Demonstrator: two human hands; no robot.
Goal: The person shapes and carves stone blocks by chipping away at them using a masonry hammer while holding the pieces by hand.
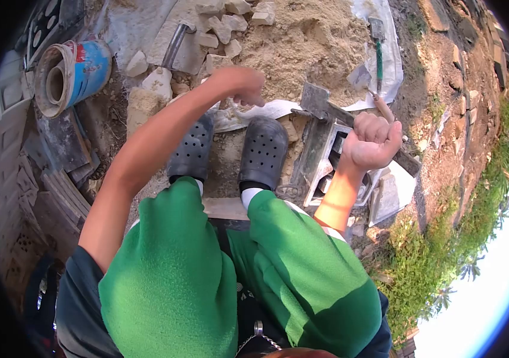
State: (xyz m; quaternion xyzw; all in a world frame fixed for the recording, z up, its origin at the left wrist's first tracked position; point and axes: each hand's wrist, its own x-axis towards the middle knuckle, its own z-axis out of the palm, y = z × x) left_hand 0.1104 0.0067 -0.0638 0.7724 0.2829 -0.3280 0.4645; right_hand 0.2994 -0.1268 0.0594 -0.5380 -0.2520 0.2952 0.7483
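Observation:
My left hand (239,85) hangs over the near edge of the sand pile, its fingers curled down; whatever they may hold is hidden. Closed in a fist, my right hand (373,143) is raised above a white rectangular frame (320,190) with dark openings. Just beyond that fist is a trowel's wooden handle (382,107), with its metal blade (360,77) by the sand; whether the fist touches it is unclear. Grey flat bars (311,146) lie beside the frame. Sand (302,51) is heaped on a white sheet (393,65).
A blue and white bucket (90,71) lies tilted at the left. Stone chunks (230,24) and a hammer-like metal tool (175,46) lie beyond my left arm. A green-handled tool (379,59) rests right of the sand. My grey clogs (263,152) stand between my hands.

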